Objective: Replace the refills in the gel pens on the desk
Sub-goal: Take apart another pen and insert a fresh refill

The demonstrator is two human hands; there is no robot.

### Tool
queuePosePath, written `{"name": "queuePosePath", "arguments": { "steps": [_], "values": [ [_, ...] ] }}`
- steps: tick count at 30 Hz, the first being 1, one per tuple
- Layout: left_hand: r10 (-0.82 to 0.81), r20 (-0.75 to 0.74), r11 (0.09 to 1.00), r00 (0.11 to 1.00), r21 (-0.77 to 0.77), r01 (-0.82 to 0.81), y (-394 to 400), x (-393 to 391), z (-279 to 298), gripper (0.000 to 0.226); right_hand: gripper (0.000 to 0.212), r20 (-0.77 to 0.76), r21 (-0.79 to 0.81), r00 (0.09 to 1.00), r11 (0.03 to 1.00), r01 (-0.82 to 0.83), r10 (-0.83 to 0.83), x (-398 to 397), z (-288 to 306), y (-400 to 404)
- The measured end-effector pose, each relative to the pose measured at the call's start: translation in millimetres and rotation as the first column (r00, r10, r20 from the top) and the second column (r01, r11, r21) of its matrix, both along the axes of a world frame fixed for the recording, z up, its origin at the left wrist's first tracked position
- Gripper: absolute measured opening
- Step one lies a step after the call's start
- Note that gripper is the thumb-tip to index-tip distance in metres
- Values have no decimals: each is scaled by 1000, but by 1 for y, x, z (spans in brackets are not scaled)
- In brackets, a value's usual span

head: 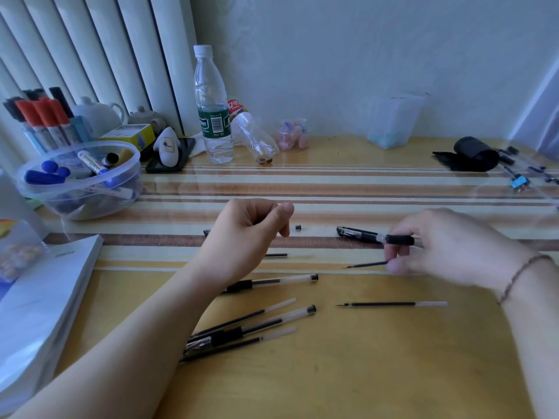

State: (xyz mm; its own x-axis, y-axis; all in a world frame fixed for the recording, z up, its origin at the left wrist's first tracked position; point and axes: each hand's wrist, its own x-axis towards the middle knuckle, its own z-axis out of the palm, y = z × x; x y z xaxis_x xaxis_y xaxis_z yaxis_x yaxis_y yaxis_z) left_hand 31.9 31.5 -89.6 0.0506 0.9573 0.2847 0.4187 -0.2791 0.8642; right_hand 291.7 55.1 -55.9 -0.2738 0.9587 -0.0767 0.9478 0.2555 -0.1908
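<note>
My right hand [447, 246] pinches a thin black refill [367, 264], its tip pointing left just above the desk. The same fingers touch a capped gel pen [372, 236] lying behind the refill. My left hand [251, 234] hovers over the desk middle with fingers curled; whether it holds anything is hidden. A small black pen tip piece [298, 228] lies right of it. One gel pen [281, 281] lies below my left wrist. A loose refill [393, 304] rests at the right. A bundle of pens and refills [245, 329] lies near the front.
A clear bowl of markers [81, 179] stands at the left, with a water bottle [213, 107] behind and a tipped bottle [257, 139] beside it. Stacked booklets [36, 300] fill the left edge. A black pouch [472, 154] and small parts [520, 182] lie far right.
</note>
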Motion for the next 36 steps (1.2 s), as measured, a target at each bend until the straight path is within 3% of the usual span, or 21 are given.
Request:
{"name": "queuePosePath", "arguments": {
  "steps": [5,10,13,18,20,22,24,26,33,36],
  "values": [
    [-36,-60,999,998,-18,35,-2,3,0,45,14,67,-102,998,995,-13,20,-5,-1,-2],
    [-3,-14,999,1000,-33,3,-1,3,-3,45,24,20,-173,997,983,-64,69,-5,4,-9],
    [-9,-5,999,1000,-41,9,-2,6,-3,44,22,74,-274,993,959,-71,94,-10,0,-15],
    [-26,3,999,1000,-38,27,-3,7,-2,43,14,105,-271,986,958,-96,129,-12,-1,-15],
    [-28,8,999,1000,-42,28,-3,7,-2,43,15,10,-228,989,963,-142,148,-9,1,-13],
    [-48,33,998,998,-49,49,-4,8,-3,43,11,-244,-63,964,991,-122,103,-9,3,-10],
    [-134,82,989,988,-47,138,-6,13,-6,43,10,-541,46,837,996,-72,86,-17,5,-10],
    [-232,94,971,968,-28,236,-9,20,-9,38,13,-682,35,722,992,-122,113,-30,6,-17],
    [-235,113,972,965,52,231,-12,23,-8,30,8,-734,21,654,969,-247,183,-50,-1,-28],
    [-229,122,973,966,53,224,-11,24,-9,32,17,-741,11,643,960,-278,194,-51,1,-29]
  ]
}}
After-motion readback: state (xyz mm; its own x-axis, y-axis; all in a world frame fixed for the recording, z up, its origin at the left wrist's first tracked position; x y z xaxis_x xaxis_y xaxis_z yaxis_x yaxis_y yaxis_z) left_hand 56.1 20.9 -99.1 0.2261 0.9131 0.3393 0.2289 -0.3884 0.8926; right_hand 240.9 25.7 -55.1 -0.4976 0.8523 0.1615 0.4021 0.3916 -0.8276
